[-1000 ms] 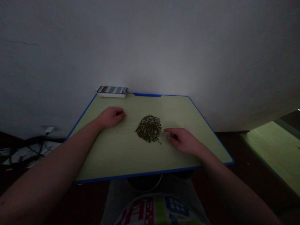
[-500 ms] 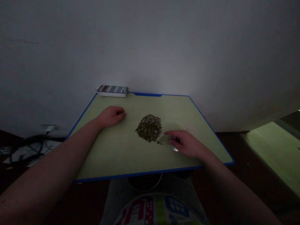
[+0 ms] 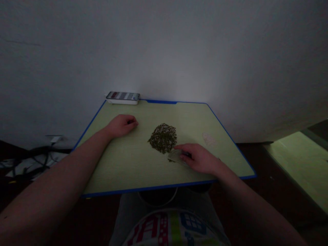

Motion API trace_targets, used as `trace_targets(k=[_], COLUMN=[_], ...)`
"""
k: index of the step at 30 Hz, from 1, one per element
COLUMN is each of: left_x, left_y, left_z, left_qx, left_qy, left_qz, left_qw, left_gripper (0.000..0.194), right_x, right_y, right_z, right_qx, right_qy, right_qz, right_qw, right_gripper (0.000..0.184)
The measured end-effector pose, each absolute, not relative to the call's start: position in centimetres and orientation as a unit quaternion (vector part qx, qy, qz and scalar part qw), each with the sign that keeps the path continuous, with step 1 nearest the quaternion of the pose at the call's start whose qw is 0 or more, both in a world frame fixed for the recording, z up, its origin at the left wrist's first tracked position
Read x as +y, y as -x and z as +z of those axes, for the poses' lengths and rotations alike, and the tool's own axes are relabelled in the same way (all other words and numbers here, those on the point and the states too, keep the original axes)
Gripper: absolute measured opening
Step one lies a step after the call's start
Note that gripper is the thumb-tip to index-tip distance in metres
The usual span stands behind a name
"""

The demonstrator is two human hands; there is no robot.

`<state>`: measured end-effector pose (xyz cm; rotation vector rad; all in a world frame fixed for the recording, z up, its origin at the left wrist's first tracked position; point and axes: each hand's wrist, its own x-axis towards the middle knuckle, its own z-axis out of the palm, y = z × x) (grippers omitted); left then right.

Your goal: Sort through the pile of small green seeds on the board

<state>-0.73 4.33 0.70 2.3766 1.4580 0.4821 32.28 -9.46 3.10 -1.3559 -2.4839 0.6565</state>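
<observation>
In the head view, a mound of small dark-green and pale grains (image 3: 163, 138) lies in the middle of a light table with a blue edge (image 3: 112, 186). My right hand (image 3: 201, 158) grips a clear, curved plastic piece (image 3: 175, 156) held low at the mound's near right side. A few dark grains (image 3: 171, 160) lie by its left end, apart from the mound. To the left of the mound my left hand (image 3: 123, 125) rests on the table, fingers curled in with nothing visible in them. A thin patch of whitish grains (image 3: 209, 139) lies beyond my right hand.
A phone (image 3: 123, 95) rests on a white box (image 3: 124, 101) at the table's far left corner, by the wall (image 3: 169, 51). Dark cables (image 3: 43, 157) lie beyond the left edge. A dark container (image 3: 157, 197) stands below the front edge, between my legs.
My right hand has moved a little left with the plastic piece, and the few loose grains near its tip have shifted left and slightly nearer me. My left hand stays put.
</observation>
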Motion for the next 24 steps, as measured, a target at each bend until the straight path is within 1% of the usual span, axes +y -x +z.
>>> trace_targets(k=[10,24], left_x=[4.2,4.4], left_y=[0.6,0.7], left_z=[0.8,0.6], left_qx=[0.521,0.516], left_qy=[-0.824,-0.826], left_qz=[0.168,0.174], left_qw=[0.148,0.148], left_gripper=[0.037,0.036], right_x=[-11.4,-14.7], right_y=[-30.7,-29.7], right_z=[3.4,3.8], right_qx=[-0.870,-0.859], right_qy=[0.423,0.430], right_qz=[0.239,0.267], right_qw=[0.084,0.078], right_gripper=[0.040,0.041])
